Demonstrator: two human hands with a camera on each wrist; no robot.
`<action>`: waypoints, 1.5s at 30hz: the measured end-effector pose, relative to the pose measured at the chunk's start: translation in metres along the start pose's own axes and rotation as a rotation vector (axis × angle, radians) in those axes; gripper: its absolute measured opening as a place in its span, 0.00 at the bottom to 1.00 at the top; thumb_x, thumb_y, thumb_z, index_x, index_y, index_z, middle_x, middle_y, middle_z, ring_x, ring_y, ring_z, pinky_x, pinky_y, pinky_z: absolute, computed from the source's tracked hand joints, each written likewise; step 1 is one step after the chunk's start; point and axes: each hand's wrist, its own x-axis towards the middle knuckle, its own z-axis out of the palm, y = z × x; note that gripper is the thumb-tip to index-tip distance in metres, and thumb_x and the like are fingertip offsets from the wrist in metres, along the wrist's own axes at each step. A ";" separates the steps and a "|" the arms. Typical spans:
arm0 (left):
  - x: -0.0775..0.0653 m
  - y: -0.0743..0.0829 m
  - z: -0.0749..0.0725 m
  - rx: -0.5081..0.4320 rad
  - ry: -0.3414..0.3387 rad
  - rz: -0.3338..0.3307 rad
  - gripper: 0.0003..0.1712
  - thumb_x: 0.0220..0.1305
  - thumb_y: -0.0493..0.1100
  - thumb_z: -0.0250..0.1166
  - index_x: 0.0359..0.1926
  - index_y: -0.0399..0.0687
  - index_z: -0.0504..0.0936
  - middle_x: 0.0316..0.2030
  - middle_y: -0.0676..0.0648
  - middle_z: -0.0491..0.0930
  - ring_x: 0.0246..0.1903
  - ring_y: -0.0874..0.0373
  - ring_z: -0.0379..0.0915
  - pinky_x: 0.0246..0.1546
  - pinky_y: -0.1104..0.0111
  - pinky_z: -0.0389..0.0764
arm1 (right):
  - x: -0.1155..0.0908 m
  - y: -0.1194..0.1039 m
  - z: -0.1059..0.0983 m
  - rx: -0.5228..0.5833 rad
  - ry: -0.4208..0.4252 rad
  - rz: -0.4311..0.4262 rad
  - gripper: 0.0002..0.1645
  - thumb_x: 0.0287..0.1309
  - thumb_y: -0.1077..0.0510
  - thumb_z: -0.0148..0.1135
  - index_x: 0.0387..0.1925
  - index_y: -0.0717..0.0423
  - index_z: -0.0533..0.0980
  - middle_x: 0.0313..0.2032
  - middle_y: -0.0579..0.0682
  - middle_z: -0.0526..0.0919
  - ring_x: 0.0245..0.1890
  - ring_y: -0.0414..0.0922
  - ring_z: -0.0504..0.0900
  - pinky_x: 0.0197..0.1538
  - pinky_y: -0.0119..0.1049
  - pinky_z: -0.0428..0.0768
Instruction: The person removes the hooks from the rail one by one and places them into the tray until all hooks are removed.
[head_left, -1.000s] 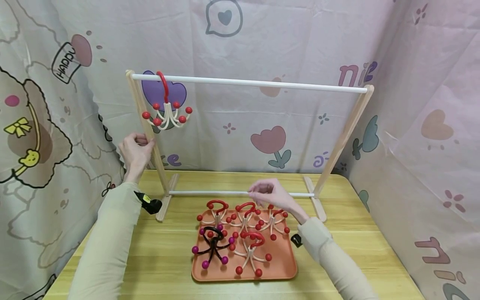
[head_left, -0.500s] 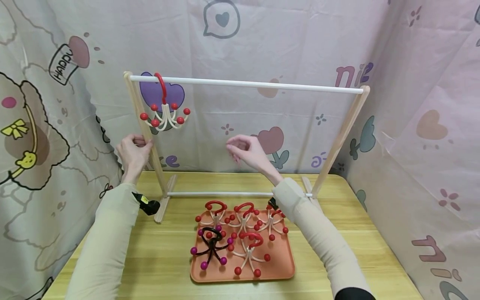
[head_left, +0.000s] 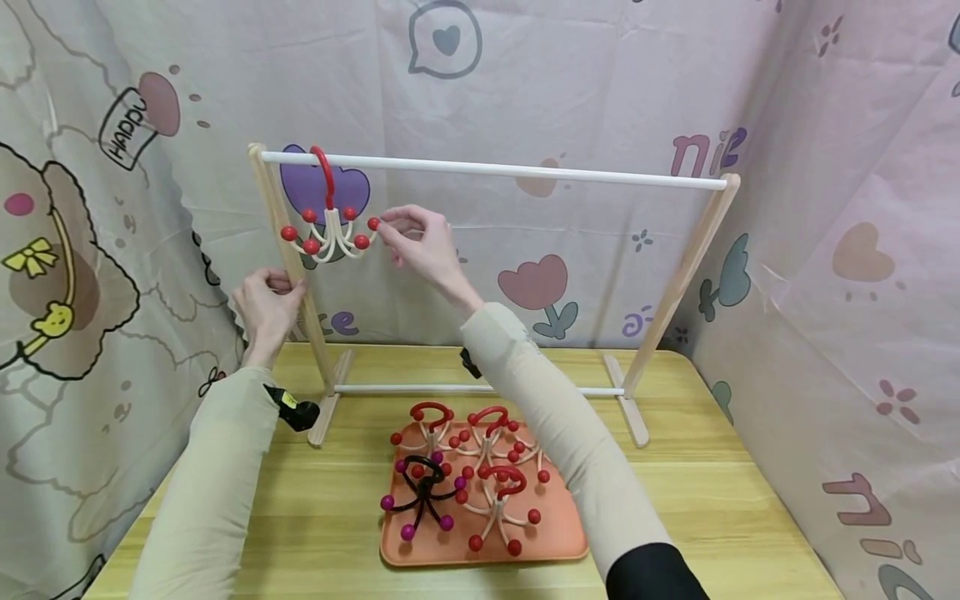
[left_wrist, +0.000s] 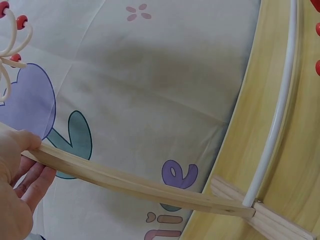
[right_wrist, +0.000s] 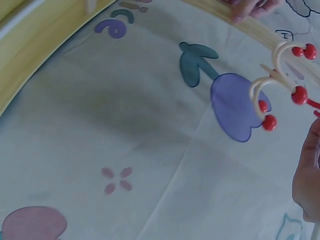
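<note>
A cream multi-armed hanger (head_left: 332,229) with red ball tips hangs by its red hook from the white top bar (head_left: 487,168), near the left end. My left hand (head_left: 266,304) grips the left wooden post (head_left: 310,321) of the rack; in the left wrist view the thumb (left_wrist: 29,140) lies over the post with fingers beneath. My right hand (head_left: 423,246) is at the hanger's right side, fingertips beside its rightmost red ball. Whether they touch it cannot be told. In the right wrist view only part of that hand (right_wrist: 306,175) shows, near the hanger (right_wrist: 285,82).
On the wooden table (head_left: 322,517) an orange tray (head_left: 555,533) holds several similar red-tipped hangers (head_left: 498,508) and one black hanger (head_left: 425,492) with purple balls. My right forearm passes over the tray's right side. A white lower bar (head_left: 412,389) joins the rack's feet. Printed cloth (head_left: 465,92) stands behind.
My right hand has risen from near the lower bar, up and leftward, to the hanging hanger. My left hand stays on the post. The hangers have not visibly moved.
</note>
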 end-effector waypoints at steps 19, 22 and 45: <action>0.000 0.000 -0.002 -0.003 -0.012 -0.014 0.18 0.64 0.46 0.67 0.47 0.37 0.85 0.40 0.39 0.84 0.23 0.74 0.65 0.28 0.79 0.68 | 0.039 -0.023 0.054 -0.130 0.092 0.030 0.19 0.65 0.56 0.66 0.54 0.57 0.80 0.31 0.50 0.84 0.20 0.41 0.82 0.25 0.27 0.79; -0.001 0.000 -0.002 -0.005 -0.018 -0.022 0.18 0.64 0.46 0.67 0.48 0.37 0.84 0.41 0.38 0.84 0.25 0.73 0.66 0.30 0.78 0.68 | 0.041 -0.022 0.058 -0.143 0.097 0.044 0.18 0.65 0.55 0.66 0.54 0.56 0.80 0.30 0.50 0.85 0.18 0.36 0.77 0.25 0.26 0.78; -0.001 0.001 0.000 -0.005 0.000 -0.001 0.16 0.64 0.44 0.67 0.46 0.36 0.85 0.39 0.37 0.85 0.22 0.75 0.65 0.27 0.80 0.67 | 0.055 -0.024 0.067 -0.162 0.147 0.087 0.11 0.64 0.60 0.66 0.46 0.59 0.83 0.36 0.52 0.91 0.27 0.38 0.88 0.32 0.21 0.80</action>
